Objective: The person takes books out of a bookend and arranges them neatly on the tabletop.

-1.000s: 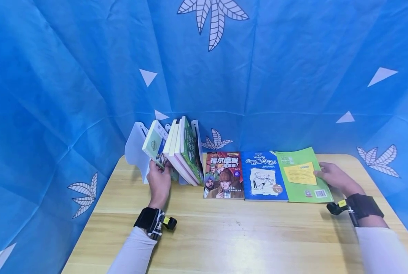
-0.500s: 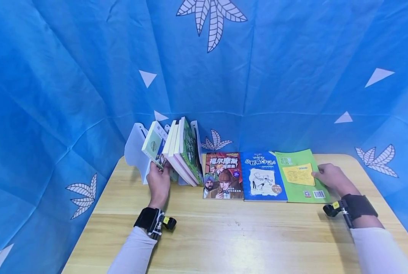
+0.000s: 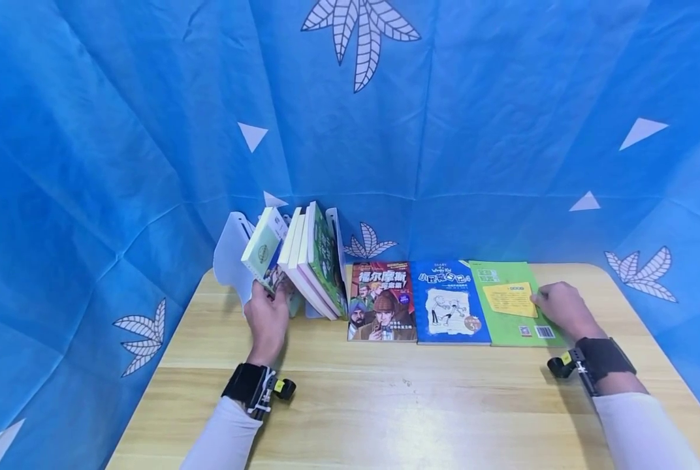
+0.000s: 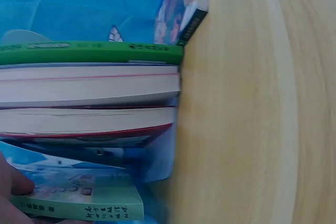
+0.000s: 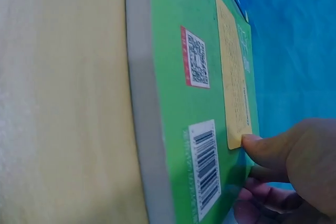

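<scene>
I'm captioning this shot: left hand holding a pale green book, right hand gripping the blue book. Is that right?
One slip: the right hand grips the bright green book, not the blue book, as the right wrist view shows. The rest stands.

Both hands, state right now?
Left hand: closed, holding the pale-green-spined book.
Right hand: closed, pinching the right edge of the flat-lying green book.

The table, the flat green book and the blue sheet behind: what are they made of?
Table: probably wood or wood-look laminate, fairly shiny, with grain streaks and glare.
Flat green book: seems paper, with a smooth printed cover and a pale edge like pages.
Blue sheet: maybe thin cloth or plastic, slightly shiny, with creases and folds.
</scene>
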Motion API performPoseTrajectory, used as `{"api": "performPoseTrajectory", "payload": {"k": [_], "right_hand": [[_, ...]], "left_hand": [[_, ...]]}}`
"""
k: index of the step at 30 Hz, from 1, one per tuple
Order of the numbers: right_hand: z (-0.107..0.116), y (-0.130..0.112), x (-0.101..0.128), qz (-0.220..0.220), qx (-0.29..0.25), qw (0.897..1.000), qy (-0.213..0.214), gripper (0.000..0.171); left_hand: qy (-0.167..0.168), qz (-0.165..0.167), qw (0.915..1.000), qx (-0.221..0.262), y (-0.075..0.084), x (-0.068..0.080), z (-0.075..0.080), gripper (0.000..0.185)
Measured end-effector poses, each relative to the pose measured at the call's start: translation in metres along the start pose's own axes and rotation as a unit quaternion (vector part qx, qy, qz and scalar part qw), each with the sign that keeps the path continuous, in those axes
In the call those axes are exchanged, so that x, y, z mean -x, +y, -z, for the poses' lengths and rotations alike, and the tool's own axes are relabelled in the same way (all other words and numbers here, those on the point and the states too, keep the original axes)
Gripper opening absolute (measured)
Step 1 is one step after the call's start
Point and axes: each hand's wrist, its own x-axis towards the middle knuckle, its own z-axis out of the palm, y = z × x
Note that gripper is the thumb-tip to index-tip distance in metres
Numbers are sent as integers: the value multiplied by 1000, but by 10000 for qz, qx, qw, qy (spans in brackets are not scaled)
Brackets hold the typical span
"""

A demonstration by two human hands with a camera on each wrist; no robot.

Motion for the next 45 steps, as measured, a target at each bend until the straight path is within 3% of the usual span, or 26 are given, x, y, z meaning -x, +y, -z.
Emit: {"api": "performPoseTrajectory", "payload": {"k": [7,13,17,22,26,33,39,42,45], "right_hand": [[-6,-4,1,-146,48,9992,358,31],[-7,-15,9,-380,137,9961,786,61],[-5,-32,11,-212,-225,9952,932,68],[-2,-60,16,120,-1199,9915,498,73],[0,-81,26,379,-2163,9755,-107,75],[4,-113,49,987,-2571,9609,-275,68],[0,-138,69,1505,-2808,9475,-283,58],[-5,-149,78,1735,-2922,9397,-389,56],[-10,-159,85,1991,-2946,9331,-543,58]], "left_hand": [[391,-604,9972,-212,9,8,23,38],[156,-899,9956,-199,25,15,45,42],[72,-956,9948,-338,35,20,60,42],[27,-976,9943,-430,45,29,78,40],[-143,-822,9956,-431,53,39,94,40],[-260,-787,9953,-504,63,66,113,41],[-431,-1563,9865,-220,67,89,112,38],[-821,-1941,9775,37,67,97,107,41],[-1409,-2022,9683,403,66,107,100,41]]}}
